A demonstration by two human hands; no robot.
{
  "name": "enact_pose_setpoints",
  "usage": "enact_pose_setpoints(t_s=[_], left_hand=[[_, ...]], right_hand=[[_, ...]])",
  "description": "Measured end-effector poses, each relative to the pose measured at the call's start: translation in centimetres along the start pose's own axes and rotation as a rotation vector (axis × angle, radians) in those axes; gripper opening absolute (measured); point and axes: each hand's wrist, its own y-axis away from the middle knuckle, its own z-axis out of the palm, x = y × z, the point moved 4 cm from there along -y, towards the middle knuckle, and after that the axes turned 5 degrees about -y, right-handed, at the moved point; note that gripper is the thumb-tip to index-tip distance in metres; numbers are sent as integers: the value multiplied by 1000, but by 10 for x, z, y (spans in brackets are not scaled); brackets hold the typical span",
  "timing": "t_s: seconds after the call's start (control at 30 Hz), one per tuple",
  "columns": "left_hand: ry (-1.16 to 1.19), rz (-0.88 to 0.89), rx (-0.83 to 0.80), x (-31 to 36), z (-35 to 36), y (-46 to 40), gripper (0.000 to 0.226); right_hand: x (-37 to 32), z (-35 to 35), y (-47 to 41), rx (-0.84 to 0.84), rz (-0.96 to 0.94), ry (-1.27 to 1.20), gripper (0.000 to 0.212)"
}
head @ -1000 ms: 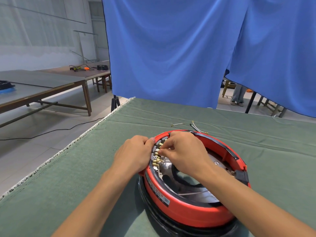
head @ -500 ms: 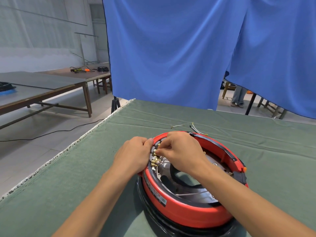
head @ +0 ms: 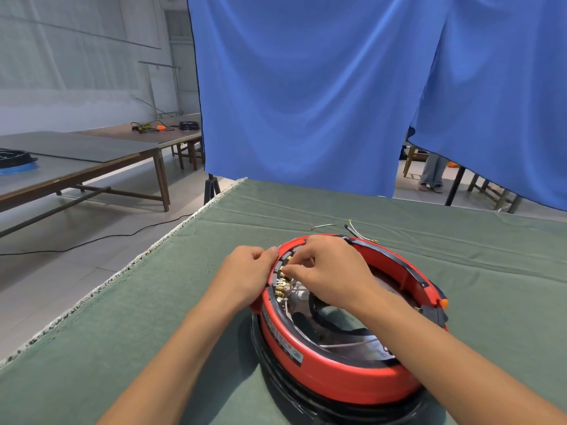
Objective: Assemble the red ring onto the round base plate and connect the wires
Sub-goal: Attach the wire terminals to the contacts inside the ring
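From the head camera I look down at a table under a green cloth (head: 129, 317), and the red ring (head: 340, 380) sits on it just in front of me, a little right of centre. It lies flat with its open side up, seated on the black base plate (head: 276, 372), whose dark edge shows beneath the ring on the near and left sides. The ring acts as a shallow bowl: inside I see a shiny metal floor, a black loop of cable (head: 334, 320), thin pale wires (head: 349, 343) crossing the bottom, and a row of small brass terminals (head: 280, 289) along the inner left wall. A black strip runs round the ring's far rim, and a black fitting with an orange tip (head: 437, 308) sticks out of its right side, pointing right.

My left hand (head: 245, 274) rests against the outside of the ring's left rim with fingers curled, the thumb pressing on the rim's top edge. My right hand (head: 331, 271) reaches over the ring from the right, its fingers bent and pinching at the top of the terminal row; what exactly sits between the fingertips is too small for me to make out.

Beyond the ring, on the cloth, lie two loose short wires (head: 323, 226) with metal ends, their length running roughly left to right. A blue curtain (head: 306, 96) hangs behind the table, and wooden tables (head: 92, 154) stand off to the left.
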Motion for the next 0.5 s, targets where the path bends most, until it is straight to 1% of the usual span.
enact_pose_setpoints(t_s=[0.07,0.2,0.33,0.5], left_hand=[[-27,-11,13,0,-2,0,48],[-200,-44,43,0,-8,4,46],[-362,25,48,6,-6,8,49],[-317,39,17,6,-3,5,47]], right_hand=[[0,0,1,12,1,6,15],[2,-1,2,-24,13,-21,13],[0,0,0,-25,25,-55,11],[-3,3,-3,25,4,-9,9]])
